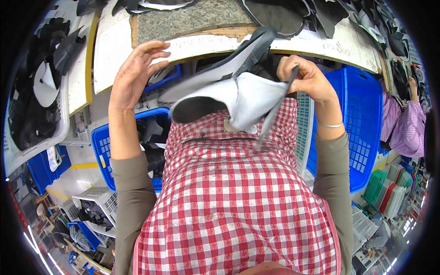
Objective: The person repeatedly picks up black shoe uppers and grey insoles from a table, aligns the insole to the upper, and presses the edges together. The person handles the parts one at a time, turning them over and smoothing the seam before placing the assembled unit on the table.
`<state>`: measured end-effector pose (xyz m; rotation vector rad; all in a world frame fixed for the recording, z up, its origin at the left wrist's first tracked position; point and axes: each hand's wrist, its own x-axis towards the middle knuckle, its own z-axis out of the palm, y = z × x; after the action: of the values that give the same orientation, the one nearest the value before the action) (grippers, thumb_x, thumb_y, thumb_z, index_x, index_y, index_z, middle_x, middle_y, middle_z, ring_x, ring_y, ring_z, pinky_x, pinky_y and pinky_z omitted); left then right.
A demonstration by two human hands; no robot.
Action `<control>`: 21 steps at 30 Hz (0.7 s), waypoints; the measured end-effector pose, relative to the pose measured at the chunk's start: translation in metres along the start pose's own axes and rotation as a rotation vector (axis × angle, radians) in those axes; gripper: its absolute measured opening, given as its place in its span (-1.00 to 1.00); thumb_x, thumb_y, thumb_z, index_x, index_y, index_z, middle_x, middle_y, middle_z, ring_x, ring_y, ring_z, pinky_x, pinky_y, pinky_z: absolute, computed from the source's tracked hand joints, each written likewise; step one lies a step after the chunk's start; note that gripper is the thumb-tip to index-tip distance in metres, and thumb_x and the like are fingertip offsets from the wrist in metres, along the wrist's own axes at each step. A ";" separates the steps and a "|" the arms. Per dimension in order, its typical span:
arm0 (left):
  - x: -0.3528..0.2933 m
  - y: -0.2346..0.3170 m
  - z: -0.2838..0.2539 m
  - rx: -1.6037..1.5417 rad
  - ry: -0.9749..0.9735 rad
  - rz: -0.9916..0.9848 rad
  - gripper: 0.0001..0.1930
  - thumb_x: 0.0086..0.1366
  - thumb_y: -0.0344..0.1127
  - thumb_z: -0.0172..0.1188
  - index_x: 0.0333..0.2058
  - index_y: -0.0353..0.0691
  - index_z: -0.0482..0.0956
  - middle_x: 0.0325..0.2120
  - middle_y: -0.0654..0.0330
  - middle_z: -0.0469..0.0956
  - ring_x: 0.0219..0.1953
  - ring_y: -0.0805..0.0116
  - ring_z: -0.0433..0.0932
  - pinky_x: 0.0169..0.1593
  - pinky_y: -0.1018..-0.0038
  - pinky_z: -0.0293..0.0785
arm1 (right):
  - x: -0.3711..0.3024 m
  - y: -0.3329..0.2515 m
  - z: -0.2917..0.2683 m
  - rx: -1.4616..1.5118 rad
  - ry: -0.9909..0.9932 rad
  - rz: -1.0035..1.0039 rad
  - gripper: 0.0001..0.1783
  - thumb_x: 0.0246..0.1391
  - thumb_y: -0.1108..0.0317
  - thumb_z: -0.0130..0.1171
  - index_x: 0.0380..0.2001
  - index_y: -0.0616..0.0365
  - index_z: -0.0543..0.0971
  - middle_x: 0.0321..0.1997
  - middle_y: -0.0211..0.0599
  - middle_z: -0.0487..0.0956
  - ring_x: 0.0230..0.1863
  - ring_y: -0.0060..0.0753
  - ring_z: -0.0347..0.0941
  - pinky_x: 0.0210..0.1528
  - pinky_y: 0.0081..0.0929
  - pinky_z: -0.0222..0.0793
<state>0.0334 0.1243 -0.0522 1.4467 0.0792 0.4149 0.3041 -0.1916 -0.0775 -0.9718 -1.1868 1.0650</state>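
My right hand pinches the edge of a black and white shoe upper, which hangs in front of my apron just below the bench edge. Its pale inner side faces up, and a dark rounded opening shows at its left end. Behind it a long black and grey flap slants up toward the bench; I cannot tell whether it belongs to the same upper. Left of these, my left hand is raised by the bench edge, fingers apart and holding nothing. The upper's right part is blurred.
A white workbench with a grey slab runs across the front, with more uppers at the back. Blue crates stand at left and right. A white basket holds black pieces. A co-worker's checked sleeve is far right.
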 end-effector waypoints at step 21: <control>-0.018 -0.017 0.041 -0.035 0.088 -0.584 -0.85 0.40 -0.33 0.26 -0.20 -0.30 0.64 -0.46 0.12 0.67 -0.56 0.48 0.60 -0.55 0.63 0.49 | -0.004 -0.061 0.059 -0.807 0.140 0.271 -0.66 -0.06 0.52 0.48 -0.23 0.23 0.55 -0.27 -0.19 0.55 -0.24 -0.15 0.56 -0.23 -0.34 0.49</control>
<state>0.0328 0.0785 -0.0663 1.2996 0.5480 -0.0014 0.2526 -0.2080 -0.0115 -1.8397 -1.4189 0.6897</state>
